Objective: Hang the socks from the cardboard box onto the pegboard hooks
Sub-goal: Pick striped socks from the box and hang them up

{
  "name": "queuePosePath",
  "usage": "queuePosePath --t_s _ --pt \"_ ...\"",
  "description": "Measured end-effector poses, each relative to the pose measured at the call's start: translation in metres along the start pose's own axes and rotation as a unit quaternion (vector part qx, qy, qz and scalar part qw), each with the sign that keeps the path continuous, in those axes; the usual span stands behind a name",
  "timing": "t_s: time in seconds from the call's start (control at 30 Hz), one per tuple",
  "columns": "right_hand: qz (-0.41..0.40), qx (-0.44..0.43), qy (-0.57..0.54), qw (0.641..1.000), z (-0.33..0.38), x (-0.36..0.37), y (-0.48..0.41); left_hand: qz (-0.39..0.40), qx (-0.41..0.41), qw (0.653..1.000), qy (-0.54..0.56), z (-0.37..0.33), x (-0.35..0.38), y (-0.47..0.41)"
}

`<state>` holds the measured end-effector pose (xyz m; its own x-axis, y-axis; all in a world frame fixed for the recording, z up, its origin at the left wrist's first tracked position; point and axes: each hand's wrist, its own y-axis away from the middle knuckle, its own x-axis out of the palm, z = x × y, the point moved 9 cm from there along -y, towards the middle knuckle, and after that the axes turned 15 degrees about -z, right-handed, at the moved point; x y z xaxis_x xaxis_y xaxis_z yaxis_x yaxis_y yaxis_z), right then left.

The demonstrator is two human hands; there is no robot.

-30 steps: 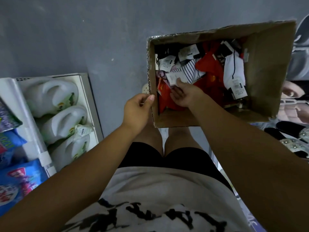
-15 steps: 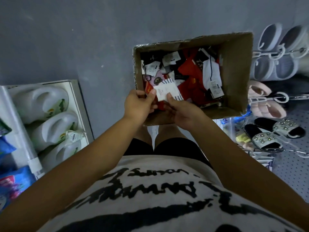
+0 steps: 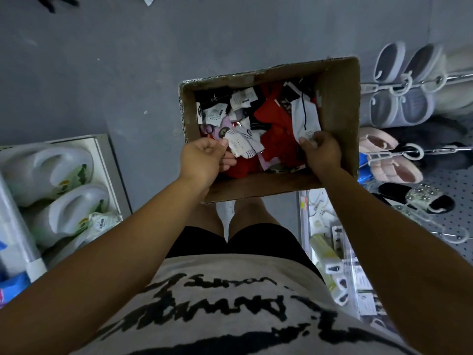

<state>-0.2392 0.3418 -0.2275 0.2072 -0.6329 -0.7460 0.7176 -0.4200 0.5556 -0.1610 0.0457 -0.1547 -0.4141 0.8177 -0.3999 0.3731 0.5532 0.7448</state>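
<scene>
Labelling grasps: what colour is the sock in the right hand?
The sock is white with a thin black stripe; head view, in the right hand.

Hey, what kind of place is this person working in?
Most likely a small shop or its stockroom: slippers hang on hooks from a pegboard at right, detergent jugs are stocked at left, and the cardboard box holds tagged socks.

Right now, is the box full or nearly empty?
Far from empty: socks cover the floor of the box, though its walls rise well above the pile. The left hand and right hand each pinch a pair.
</scene>
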Motion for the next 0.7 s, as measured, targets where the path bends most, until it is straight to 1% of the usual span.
queuePosePath --t_s 0.1,0.17,0.3,0.4,0.53,0.63,0.7 --pt "0.063 -0.016 0.084 0.994 -0.009 0.020 -0.019 0.008 -0.011 1.000 0.004 0.004 -0.001 0.003" --pt "0.073 -0.019 0.105 0.992 -0.010 0.029 -0.027 0.005 -0.014 1.000 0.001 0.007 -0.003 0.004" --pt "0.069 -0.056 0.130 0.987 -0.003 0.037 -0.025 -0.002 -0.017 1.000 0.007 0.012 -0.007 0.008" --pt "0.074 -0.056 0.046 0.995 0.002 0.033 -0.019 -0.010 -0.019 1.000 0.017 0.014 -0.010 0.011" --pt "0.074 -0.092 -0.038 0.992 0.020 0.005 -0.005 -0.016 -0.014 0.999 0.033 0.009 -0.016 0.018" --pt "0.087 -0.097 -0.096 0.987 0.036 -0.022 0.020 0.002 0.014 0.999 0.029 -0.005 -0.017 0.026" --pt "0.110 -0.080 -0.153 0.979 0.045 -0.035 0.041 0.020 0.038 0.999 0.023 -0.016 -0.019 0.032"
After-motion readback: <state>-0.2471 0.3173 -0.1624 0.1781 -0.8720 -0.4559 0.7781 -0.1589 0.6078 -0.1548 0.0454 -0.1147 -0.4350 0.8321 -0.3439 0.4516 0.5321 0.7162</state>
